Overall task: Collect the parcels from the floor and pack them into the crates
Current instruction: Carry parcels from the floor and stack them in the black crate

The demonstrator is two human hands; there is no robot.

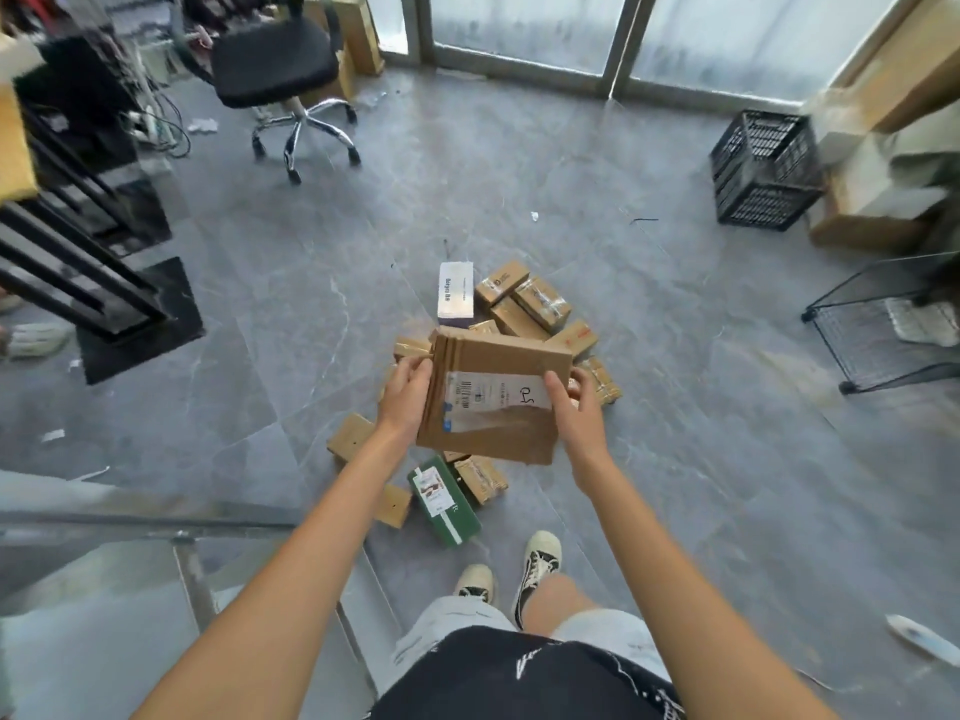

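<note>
I hold a flat brown cardboard parcel (493, 402) with a white shipping label in front of me, above the pile. My left hand (408, 392) grips its left edge and my right hand (574, 407) grips its right edge. Below it, several parcels lie in a pile on the grey floor: small taped brown boxes (524, 301), a white box (456, 296) and a green box (444, 504). A black plastic crate (766, 171) stands at the far right, well away from my hands. A black wire crate (888, 324) sits at the right edge.
A black office chair (283, 70) on a chrome base stands at the back left. A black metal frame (78, 262) and a glass panel (156, 563) are on my left. Cardboard boxes (878, 200) are stacked behind the plastic crate. My shoes (537, 561) stand just behind the pile.
</note>
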